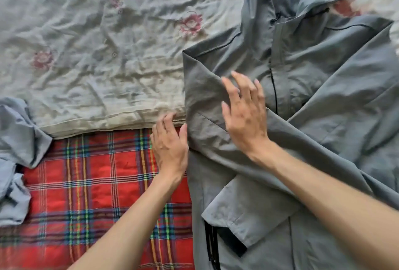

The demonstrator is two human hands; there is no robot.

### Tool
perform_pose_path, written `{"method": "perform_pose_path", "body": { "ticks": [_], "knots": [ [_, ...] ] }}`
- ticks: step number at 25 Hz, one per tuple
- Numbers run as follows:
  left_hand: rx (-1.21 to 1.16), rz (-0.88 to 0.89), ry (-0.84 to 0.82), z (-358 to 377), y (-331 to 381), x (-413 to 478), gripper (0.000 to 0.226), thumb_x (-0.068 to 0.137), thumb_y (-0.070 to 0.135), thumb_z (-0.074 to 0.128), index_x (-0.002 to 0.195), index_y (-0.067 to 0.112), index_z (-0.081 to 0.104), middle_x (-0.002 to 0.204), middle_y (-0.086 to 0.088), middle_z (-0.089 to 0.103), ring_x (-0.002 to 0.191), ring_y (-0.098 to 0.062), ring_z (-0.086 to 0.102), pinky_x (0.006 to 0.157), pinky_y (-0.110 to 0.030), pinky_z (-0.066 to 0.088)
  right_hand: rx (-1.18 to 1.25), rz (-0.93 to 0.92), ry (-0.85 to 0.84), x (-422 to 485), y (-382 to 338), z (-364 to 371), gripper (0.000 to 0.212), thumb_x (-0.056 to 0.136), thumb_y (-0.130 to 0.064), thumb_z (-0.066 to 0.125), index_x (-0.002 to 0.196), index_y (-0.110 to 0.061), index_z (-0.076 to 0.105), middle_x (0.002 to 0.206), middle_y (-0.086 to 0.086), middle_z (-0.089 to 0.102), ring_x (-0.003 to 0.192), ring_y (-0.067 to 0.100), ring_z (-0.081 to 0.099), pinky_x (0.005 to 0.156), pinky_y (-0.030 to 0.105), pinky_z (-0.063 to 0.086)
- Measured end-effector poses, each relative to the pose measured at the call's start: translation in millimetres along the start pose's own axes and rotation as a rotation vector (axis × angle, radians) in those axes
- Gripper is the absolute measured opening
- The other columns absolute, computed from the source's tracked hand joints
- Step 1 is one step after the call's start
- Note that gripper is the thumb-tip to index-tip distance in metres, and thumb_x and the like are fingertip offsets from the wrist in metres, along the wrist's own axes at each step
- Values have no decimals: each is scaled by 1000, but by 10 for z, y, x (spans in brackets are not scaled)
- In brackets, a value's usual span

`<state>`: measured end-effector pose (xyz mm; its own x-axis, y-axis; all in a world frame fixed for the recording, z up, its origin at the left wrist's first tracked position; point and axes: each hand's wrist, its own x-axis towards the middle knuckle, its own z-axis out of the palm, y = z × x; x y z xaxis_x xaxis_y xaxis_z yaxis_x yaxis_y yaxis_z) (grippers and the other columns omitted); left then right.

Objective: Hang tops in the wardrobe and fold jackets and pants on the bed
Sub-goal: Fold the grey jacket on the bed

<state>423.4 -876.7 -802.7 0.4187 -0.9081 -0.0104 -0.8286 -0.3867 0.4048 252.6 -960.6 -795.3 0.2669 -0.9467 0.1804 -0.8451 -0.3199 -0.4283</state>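
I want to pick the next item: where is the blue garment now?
In the head view the blue garment lies crumpled at the left edge, on the plaid blanket by the floral quilt, left of the left hand.

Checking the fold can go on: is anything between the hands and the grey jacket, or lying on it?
Nothing visible. The left hand touches the edge of the jacket, the right hand is over its folded sleeve; the blue garment lies apart on the plaid blanket.
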Motion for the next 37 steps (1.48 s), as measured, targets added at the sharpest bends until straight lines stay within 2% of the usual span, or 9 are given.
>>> {"method": "perform_pose_path", "body": {
  "ticks": [4, 8, 11, 16, 22, 26, 31, 34, 37],
  "knots": [
    [229, 561, -231, 453, 501, 785, 68, 99, 58, 30, 156, 21, 25, 163, -12, 20, 150, -31, 19, 122, -44, 15, -303, 152, -192, -1369, 596, -146, 65, 92, -44, 51, 151, -20, 39, 159, 19, 26, 148, 33, 24, 121, 52, 17],
    [426, 518, -345, 738, 500, 1059, 74, 96, 64, 18, 158, 24, 13, 166, -12, 9, 153, -30, 5, 122, -46, 1, -468, 407, -229, -2147, 1306, -584, 65, 96, -48, 35, 152, -14, 36, 159, 22, 24, 148, 39, 22, 120, 55, 16],
    [369, 513, -210, 628, 678, 813, 69, 102, 51, 31, 158, 15, 14, 165, -17, 7, 152, -34, 5, 123, -49, 4, -506, 497, -171, -2446, 1621, -1000, 65, 99, -46, 33, 152, -9, 34, 158, 24, 27, 147, 40, 23, 120, 57, 15],
    [252, 1174, -323, 779, 1233, -260, 68, 100, 53, 43, 155, 16, 30, 162, -16, 22, 151, -36, 16, 120, -55, 17, -395, 529, -34, -2417, 1833, -1175, 51, 101, -39, 40, 139, -7, 51, 135, 19, 54, 126, 38, 49, 113, 50, 29],
    [408, 1108, -412, 1106, 1180, -433, 73, 97, 66, 26, 156, 23, 27, 164, -13, 18, 152, -36, 12, 121, -56, 12, -353, 665, -62, -2441, 2256, -1499, 35, 100, -36, 47, 82, -9, 61, 56, 17, 60, 53, 38, 56, 57, 40, 42],
    [423, 1084, -416, 1130, 1230, -481, 75, 96, 66, 28, 156, 22, 26, 163, -20, 13, 152, -38, 9, 121, -57, 10, -471, 721, 75, -2344, 2226, -1404, 11, 94, -17, 59, 104, -11, 59, 94, 15, 60, 87, 36, 56, 81, 48, 41],
    [431, 1070, -432, 1094, 1242, -478, 81, 93, 69, 30, 157, 19, 23, 161, -29, 8, 151, -41, 7, 119, -60, 13, -289, 187, -115, -2280, 1766, -905, 56, 96, -37, 49, 146, -12, 45, 148, 18, 40, 139, 34, 35, 119, 49, 22],
    [482, 983, -463, 1065, 1281, -514, 92, 89, 78, 26, 158, 17, 19, 160, -33, 8, 151, -42, 4, 119, -61, 11, -316, 253, -342, -2464, 2005, -922, 68, 95, -49, 43, 153, -15, 35, 157, 21, 29, 147, 39, 22, 121, 49, 18],
    [437, 899, -478, 999, 1352, -565, 87, 93, 74, 19, 156, 14, 24, 159, -31, 13, 150, -41, 11, 118, -61, 15, -251, 237, -286, -2340, 2103, -1217, 51, 94, -40, 47, 137, -14, 56, 141, 17, 49, 132, 38, 44, 112, 47, 31]
  ]
}}
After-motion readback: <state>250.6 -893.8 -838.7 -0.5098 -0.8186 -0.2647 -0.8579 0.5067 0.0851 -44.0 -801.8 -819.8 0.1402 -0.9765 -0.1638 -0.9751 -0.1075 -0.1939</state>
